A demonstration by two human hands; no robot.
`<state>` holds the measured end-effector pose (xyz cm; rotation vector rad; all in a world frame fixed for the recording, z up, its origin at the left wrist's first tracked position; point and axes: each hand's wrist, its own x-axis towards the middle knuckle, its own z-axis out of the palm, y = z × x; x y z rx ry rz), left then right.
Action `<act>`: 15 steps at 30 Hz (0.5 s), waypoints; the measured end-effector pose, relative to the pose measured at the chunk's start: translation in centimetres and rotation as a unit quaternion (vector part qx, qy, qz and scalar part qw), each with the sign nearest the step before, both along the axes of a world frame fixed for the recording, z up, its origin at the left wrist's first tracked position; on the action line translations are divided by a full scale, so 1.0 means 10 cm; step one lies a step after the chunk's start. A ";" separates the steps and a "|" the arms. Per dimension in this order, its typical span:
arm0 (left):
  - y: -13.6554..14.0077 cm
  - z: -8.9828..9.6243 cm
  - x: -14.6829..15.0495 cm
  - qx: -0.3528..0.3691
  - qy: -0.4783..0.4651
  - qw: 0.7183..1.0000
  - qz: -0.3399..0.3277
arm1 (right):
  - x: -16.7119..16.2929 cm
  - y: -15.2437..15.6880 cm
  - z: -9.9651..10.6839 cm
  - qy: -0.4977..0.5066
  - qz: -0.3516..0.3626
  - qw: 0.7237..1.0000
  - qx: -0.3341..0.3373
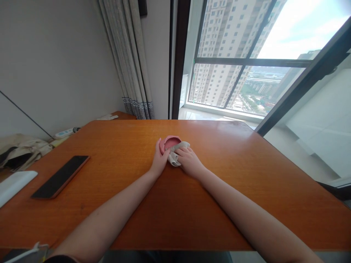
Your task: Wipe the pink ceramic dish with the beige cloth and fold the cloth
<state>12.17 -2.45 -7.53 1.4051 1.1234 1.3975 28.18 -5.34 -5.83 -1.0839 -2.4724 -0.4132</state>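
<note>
Near the middle of the table, my left hand (159, 159) is closed around the left side of a small pink bowl (163, 143). The bowl is tilted, so part of its hollow inside shows. My right hand (189, 160) presses a crumpled light grey cloth (173, 159) against the bowl's right and near rim. One end of the cloth hangs down between my two hands. The cloth and my fingers hide the lower part of the bowl.
The wooden table (236, 204) spreads around my arms. On its left lie a long black-topped slab (61, 177) and a white object (16, 184). Beyond them are a beige cloth bag (24, 146) and a power strip (64, 133). A curtain (134, 65) hangs behind the table.
</note>
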 end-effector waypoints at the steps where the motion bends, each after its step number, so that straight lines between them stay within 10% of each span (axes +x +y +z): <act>1: 0.03 0.01 -0.02 -0.001 0.004 1.000 0.002 | 0.02 0.01 0.02 -0.005 0.003 1.000 0.003; 15: -0.06 0.03 0.05 0.037 -0.026 0.999 -0.013 | 0.08 0.04 0.03 0.001 0.010 0.998 0.056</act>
